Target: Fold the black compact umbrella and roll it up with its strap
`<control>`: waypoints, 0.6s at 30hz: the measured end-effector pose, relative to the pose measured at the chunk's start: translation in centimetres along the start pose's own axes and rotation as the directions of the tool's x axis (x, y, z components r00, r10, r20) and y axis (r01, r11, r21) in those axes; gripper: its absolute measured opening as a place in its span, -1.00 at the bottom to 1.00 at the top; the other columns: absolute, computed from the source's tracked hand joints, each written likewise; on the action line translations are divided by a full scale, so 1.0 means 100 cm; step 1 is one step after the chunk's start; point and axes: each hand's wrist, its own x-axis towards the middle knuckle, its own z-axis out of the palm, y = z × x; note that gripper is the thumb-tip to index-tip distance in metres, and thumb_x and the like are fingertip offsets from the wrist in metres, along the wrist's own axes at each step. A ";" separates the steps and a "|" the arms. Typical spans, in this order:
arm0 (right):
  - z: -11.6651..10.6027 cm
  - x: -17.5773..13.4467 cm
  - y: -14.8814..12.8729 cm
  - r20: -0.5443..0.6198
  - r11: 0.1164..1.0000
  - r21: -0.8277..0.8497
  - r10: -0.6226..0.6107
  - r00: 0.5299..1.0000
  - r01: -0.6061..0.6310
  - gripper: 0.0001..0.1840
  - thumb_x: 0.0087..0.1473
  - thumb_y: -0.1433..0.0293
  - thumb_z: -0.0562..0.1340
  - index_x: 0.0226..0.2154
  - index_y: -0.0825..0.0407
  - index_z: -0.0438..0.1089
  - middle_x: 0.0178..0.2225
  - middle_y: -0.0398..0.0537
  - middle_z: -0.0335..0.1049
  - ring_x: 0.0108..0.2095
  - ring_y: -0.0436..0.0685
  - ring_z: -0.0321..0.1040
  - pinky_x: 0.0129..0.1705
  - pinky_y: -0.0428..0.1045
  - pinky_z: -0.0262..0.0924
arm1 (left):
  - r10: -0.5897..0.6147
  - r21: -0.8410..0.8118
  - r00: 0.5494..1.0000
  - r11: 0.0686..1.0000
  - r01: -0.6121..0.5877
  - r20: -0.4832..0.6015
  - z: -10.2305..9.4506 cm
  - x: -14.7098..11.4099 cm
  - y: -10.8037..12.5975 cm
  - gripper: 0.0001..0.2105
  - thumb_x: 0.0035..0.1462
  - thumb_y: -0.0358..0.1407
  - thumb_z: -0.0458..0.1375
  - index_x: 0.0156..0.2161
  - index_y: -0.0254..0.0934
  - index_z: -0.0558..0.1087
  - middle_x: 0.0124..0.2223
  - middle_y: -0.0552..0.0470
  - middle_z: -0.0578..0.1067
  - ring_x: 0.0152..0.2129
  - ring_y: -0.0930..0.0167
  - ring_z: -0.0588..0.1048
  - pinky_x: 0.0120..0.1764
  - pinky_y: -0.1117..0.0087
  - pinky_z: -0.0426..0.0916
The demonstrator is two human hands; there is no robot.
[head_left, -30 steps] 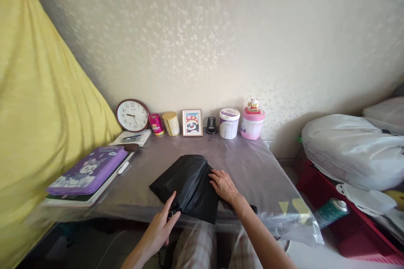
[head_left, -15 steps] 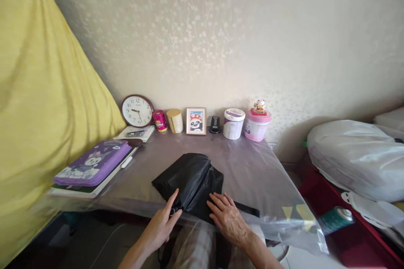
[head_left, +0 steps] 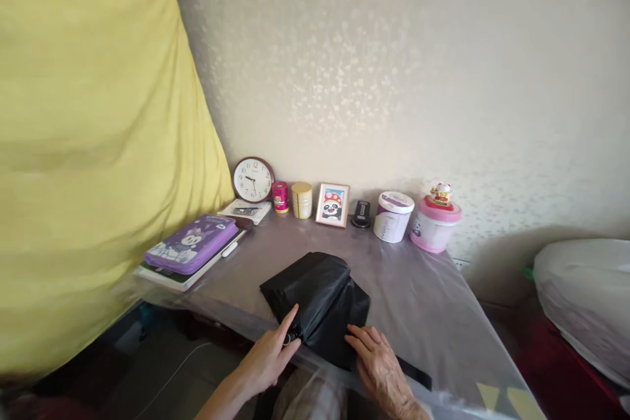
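Observation:
On the table in front of me lies a black folding umbrella (head_left: 315,295), collapsed, its loose fabric spread in flat folds. My left hand (head_left: 273,349) has thumb and index finger on either side of its handle end, where a small metal ring shows. My right hand (head_left: 377,357) rests on the fabric's right edge with fingers stretched out flat. A black strap (head_left: 416,374) sticks out to the right, past that hand. The other fingers of my left hand are partly hidden.
A purple case (head_left: 191,243) lies on books at the left. Along the wall stand a clock (head_left: 253,180), a pink tin (head_left: 280,197), a yellow-lidded can (head_left: 302,201), a picture frame (head_left: 333,205) and two tubs (head_left: 394,218). The table (head_left: 423,302) has a plastic cover.
The view has turned to the left, so everything sits further right in the picture. Both hands keep nearly the same places on the umbrella.

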 end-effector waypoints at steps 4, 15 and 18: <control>0.005 0.004 0.006 -0.148 1.000 0.024 -0.004 0.989 0.008 -0.58 0.03 0.60 -0.03 -0.14 -0.02 0.34 -0.03 -0.01 0.35 -0.16 0.10 0.38 -0.14 0.03 0.32 | 0.013 -0.014 1.000 1.000 -0.013 0.007 0.000 0.002 -0.003 -0.42 0.19 -0.14 -0.11 0.26 -0.12 -0.20 -0.69 0.28 0.24 -0.83 0.52 0.31 -0.70 0.59 0.20; -0.025 0.065 -0.014 -0.318 0.980 0.177 -0.036 0.947 0.097 -0.71 0.20 0.48 -0.05 -0.11 -0.02 0.27 -0.16 0.00 0.34 -0.16 0.05 0.35 -0.13 -0.05 0.30 | 0.041 -0.246 0.997 0.969 -0.024 0.064 0.001 -0.001 -0.011 -0.40 0.18 -0.11 -0.07 0.26 -0.13 -0.19 -0.72 0.31 0.20 -0.84 0.52 0.30 -0.74 0.60 0.18; -0.027 0.089 -0.022 -0.301 0.978 0.148 -0.096 0.949 0.146 -0.72 0.20 0.49 -0.05 -0.12 -0.01 0.28 -0.16 0.00 0.33 -0.14 0.06 0.32 -0.10 -0.02 0.26 | 0.056 -0.249 0.993 0.968 -0.030 0.101 -0.002 -0.003 -0.010 -0.39 0.18 -0.09 -0.09 0.27 -0.16 -0.20 -0.70 0.28 0.23 -0.83 0.51 0.31 -0.73 0.59 0.18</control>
